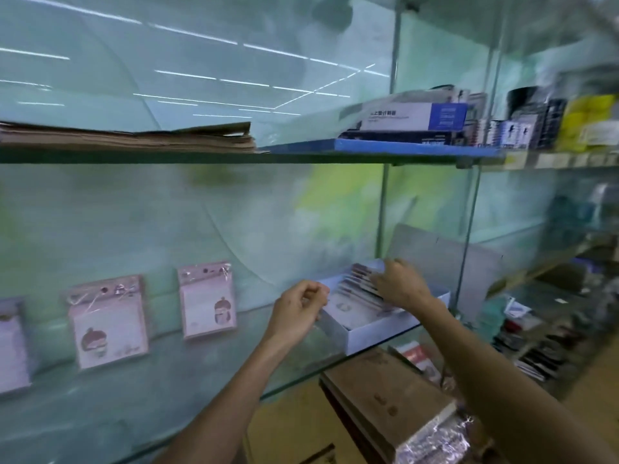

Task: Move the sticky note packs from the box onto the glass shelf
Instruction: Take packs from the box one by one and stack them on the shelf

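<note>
A white box (378, 333) sits at the right end of the glass shelf (167, 383), with a row of sticky note packs (355, 287) standing in it. Three pink packs lean upright against the back wall of the shelf: one at the left edge (11, 343), one beside it (109, 321) and one further right (207, 303). My left hand (298, 311) has its fingers curled at the box's near-left corner and seems to grip its rim. My right hand (400, 284) reaches into the box, its fingers curled over the tops of the packs.
The box's grey lid (445, 259) stands up behind it. On the upper glass shelf lie a stack of brown paper (134, 139) and several stationery boxes (415, 118). Brown notebooks (385, 393) are stacked below the shelf. An upright glass panel (469, 229) separates the crowded shelves to the right.
</note>
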A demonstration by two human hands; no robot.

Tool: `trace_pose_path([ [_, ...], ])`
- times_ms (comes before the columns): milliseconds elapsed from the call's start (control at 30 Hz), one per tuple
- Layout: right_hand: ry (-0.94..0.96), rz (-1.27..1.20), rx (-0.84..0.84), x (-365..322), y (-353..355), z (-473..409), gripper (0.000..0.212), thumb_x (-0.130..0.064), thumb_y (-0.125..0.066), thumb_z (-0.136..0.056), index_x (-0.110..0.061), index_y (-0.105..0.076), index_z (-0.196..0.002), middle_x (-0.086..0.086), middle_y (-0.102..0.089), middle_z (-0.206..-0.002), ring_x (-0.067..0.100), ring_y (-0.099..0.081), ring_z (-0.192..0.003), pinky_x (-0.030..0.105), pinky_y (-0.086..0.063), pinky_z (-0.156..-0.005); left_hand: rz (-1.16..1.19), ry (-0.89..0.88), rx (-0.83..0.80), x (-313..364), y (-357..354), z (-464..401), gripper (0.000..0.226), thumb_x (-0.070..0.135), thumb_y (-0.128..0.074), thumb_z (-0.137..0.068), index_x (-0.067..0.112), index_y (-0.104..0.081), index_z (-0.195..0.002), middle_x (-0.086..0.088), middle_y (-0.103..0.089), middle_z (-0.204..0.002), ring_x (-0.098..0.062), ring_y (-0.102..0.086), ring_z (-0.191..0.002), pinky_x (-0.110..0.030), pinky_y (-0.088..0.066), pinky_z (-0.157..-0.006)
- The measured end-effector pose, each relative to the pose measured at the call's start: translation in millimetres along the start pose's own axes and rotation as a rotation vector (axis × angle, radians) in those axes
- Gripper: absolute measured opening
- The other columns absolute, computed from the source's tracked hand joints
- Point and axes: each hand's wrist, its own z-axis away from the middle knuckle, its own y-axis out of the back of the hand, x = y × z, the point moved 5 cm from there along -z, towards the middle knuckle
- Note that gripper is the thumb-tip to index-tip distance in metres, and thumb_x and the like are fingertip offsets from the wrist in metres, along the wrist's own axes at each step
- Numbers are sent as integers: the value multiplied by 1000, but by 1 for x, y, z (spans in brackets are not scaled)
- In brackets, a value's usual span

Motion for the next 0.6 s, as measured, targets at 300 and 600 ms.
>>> trace_pose_path([
  [300,90,133,187,-3,12,10,16,-13,-46,-89,-11,-61,-94,16,-67,-95,40,-62,-85,40,-51,-72,101,42,75,2,-11,-16,12,20,-56,-95,18,-68,-95,0,-69,-83,-10,-52,-55,-22,-45,-58],
  [600,28,-980,257,-20,36,26,15,-15,-56,-96,-6,-68,-98,7,-72,-88,25,-68,-81,42,-59,-76,357,126,139,-7,2,-24,16,18,-56,-96,8,-62,-108,-7,-63,-93,-18,-57,-64,-22,-47,-52],
])
